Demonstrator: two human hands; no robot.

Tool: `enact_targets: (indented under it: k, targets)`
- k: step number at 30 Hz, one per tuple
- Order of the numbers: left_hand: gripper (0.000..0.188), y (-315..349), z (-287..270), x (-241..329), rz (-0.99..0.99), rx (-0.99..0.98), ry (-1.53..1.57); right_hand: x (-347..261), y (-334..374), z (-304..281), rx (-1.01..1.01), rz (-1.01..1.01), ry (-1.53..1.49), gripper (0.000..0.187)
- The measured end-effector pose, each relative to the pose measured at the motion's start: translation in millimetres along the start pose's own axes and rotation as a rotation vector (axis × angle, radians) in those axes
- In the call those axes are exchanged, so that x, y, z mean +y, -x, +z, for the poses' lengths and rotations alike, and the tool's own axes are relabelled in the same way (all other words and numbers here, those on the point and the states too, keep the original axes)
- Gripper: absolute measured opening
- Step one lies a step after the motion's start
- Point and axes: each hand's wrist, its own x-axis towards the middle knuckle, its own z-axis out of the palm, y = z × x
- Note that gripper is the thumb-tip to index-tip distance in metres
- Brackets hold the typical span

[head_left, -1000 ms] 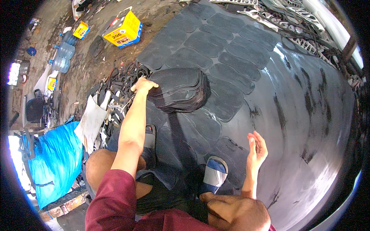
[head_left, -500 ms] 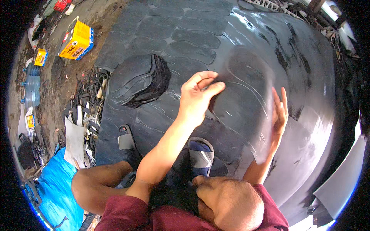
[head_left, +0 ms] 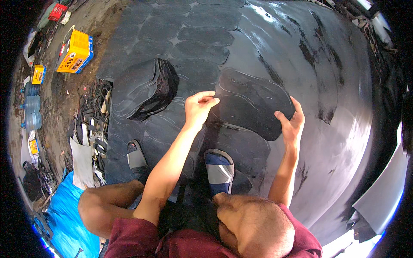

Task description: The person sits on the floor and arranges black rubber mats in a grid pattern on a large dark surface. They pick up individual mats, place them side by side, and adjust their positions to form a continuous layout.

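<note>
A flat black sole-shaped piece (head_left: 254, 105) with curved lines marked on it spans the gap between my hands, low over the dark sheet. My left hand (head_left: 199, 109) pinches its left edge between thumb and fingers. At its right end my right hand (head_left: 293, 122) grips the rim, thumb on top and fingers along the far edge. To the left of my left hand lies a stack (head_left: 140, 90) of similar black pieces. Under everything spreads a large dark sheet (head_left: 318, 142), with rows of sole-shaped pieces or outlines (head_left: 204, 36) on its far left part.
My sandalled feet (head_left: 219, 172) rest on the sheet near me. Black and white scraps (head_left: 92, 124) line its left edge. Beyond them are a yellow-and-blue box (head_left: 76, 50), blue-tinted bottles (head_left: 32, 107) and a blue tarp (head_left: 71, 215). A grey panel (head_left: 383, 185) stands at the far right.
The black piece has come down from a raised, tilted position to lie flatter. My right hand has closed from extended fingers onto its right end; my left hand has shifted slightly left and down.
</note>
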Motion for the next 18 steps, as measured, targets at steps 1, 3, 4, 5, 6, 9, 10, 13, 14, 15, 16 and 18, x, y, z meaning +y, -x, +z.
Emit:
enact_targets:
  k: [1, 3, 4, 5, 6, 9, 10, 13, 14, 15, 16, 18]
  targets:
    - [0.03, -2.1, -0.6, -5.9, 0.056, 0.004, -0.128, 0.8, -1.9, 1.4, 0.004, 0.001, 0.031, 0.064]
    - [0.031, -4.2, 0.5, -8.9, 0.172, 0.007, -0.386, 5.2, -4.5, 4.6, 0.017, 0.002, 0.09, 0.063]
    - [0.032, -4.7, 2.3, -10.7, 0.152, -0.004, -0.436, 12.3, -6.2, 3.8, 0.025, -0.021, 0.108, 0.062]
    - [0.032, -4.0, 4.9, -12.2, 0.146, 0.001, -0.436, 14.2, -7.2, 3.7, 0.038, -0.05, 0.139, 0.063]
    - [0.032, -3.4, 7.3, -13.7, 0.139, 0.006, -0.436, 16.5, -8.8, 4.3, 0.051, -0.078, 0.171, 0.063]
    - [0.034, -6.2, 6.6, -26.6, 0.142, 0.019, -0.449, 25.7, -15.9, 9.9, 0.061, -0.082, 0.212, 0.063]
    - [0.035, -6.7, 5.5, -32.2, 0.128, 0.026, -0.417, 29.4, -17.1, 12.2, 0.062, -0.068, 0.219, 0.063]
    - [0.039, -11.3, 8.8, -39.4, 0.031, 0.019, -0.315, 37.1, -21.6, 8.6, 0.058, -0.131, 0.235, 0.061]
    - [0.038, -14.8, 5.6, -39.3, 0.022, 0.021, -0.3, 39.1, -23.3, 11.2, 0.055, -0.123, 0.236, 0.061]
    - [0.038, -16.4, 4.4, -39.7, 0.014, 0.025, -0.286, 40.5, -25.4, 13.7, 0.051, -0.116, 0.238, 0.061]
    - [0.038, -15.1, 4.7, -40.9, 0.007, 0.026, -0.354, 41.0, -26.2, 14.6, 0.046, -0.11, 0.24, 0.061]
    - [0.039, -11.3, 13.4, -26.2, -0.002, 0.019, -0.489, 44.7, -27.2, 10.5, 0.05, -0.08, 0.244, 0.061]
